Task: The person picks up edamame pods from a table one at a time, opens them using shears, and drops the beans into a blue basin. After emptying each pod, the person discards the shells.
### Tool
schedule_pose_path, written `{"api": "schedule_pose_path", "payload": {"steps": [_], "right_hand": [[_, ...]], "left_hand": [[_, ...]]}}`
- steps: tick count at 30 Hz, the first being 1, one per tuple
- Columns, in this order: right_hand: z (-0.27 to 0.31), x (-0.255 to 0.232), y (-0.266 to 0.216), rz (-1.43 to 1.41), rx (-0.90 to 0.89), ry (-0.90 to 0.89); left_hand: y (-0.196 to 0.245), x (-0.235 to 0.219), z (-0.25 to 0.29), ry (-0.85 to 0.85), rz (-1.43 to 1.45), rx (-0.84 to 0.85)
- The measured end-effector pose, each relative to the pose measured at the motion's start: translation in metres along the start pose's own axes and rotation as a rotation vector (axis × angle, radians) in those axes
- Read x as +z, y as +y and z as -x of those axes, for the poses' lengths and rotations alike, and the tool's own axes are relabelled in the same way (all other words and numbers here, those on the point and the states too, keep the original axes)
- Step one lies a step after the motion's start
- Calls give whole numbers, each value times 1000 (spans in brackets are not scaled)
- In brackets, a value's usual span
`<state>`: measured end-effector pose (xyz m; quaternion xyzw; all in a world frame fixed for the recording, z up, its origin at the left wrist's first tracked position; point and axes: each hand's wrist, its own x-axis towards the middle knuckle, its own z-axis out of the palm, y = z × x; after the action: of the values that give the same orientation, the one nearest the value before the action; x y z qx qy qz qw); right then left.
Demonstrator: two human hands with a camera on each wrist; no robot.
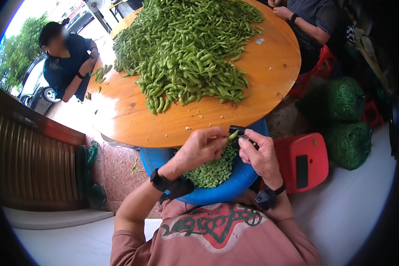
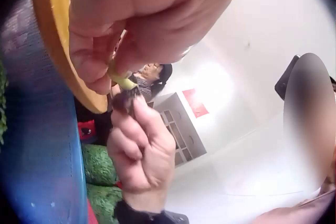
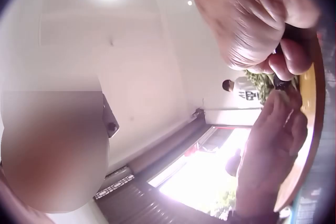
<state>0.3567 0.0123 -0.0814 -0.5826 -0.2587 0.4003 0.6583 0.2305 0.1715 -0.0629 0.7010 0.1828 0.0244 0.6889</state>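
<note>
Over a blue basin, my left hand pinches a green soybean pod between thumb and fingers. Its pale green end points to my right hand in the left wrist view. A small black tool is gripped in my right hand, with its tip right at the pod. The curled fingers hide most of the tool, so I cannot tell its exact kind. Shelled green beans fill the bottom of the basin below both hands.
A large heap of pods covers much of the round wooden table. One person sits at left, another at right. A red plastic stool and stuffed green mesh sacks stand to the right.
</note>
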Motion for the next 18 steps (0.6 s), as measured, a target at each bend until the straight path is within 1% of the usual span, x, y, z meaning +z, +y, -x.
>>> {"api": "schedule_pose_path", "payload": {"steps": [1, 2, 3, 4, 7, 8, 10, 11, 12, 13, 14, 15, 16, 18], "right_hand": [[-1, 4, 2, -37, 6, -42], [-1, 7, 4, -72, 13, -86], [-1, 9, 7, -70, 17, -91], [0, 10, 10, -91, 30, -114], [3, 13, 10, -109, 69, -140], [3, 16, 8, -51, 61, -134], [2, 15, 9, 5, 58, -130], [1, 11, 10, 21, 61, -194], [0, 5, 12, 36, 62, -258], [-2, -1, 15, 34, 64, -258], [-4, -7, 17, -68, 121, -343], [-5, -10, 18, -172, 178, -427], [-3, -10, 16, -174, 179, -423], [1, -5, 11, -97, 138, -368]], "left_hand": [[-8, 2, 5, 4, 3, -3], [-17, 2, 7, 14, 91, 4], [-24, 3, 10, 23, 180, 12], [-28, 6, 13, 66, 171, 18], [-38, 7, 18, 74, 209, 27], [-40, 5, 19, 75, 214, 25], [-42, 0, 21, 25, 185, -52], [-43, -2, 23, 26, 188, -56], [-43, -3, 24, -25, 245, -60], [-44, -4, 25, -78, 302, -64], [-45, -4, 26, -78, 302, -66], [-47, -3, 26, -127, 434, -98], [-48, -2, 27, -176, 566, -131], [-47, 6, 28, -146, 621, -167]]}}
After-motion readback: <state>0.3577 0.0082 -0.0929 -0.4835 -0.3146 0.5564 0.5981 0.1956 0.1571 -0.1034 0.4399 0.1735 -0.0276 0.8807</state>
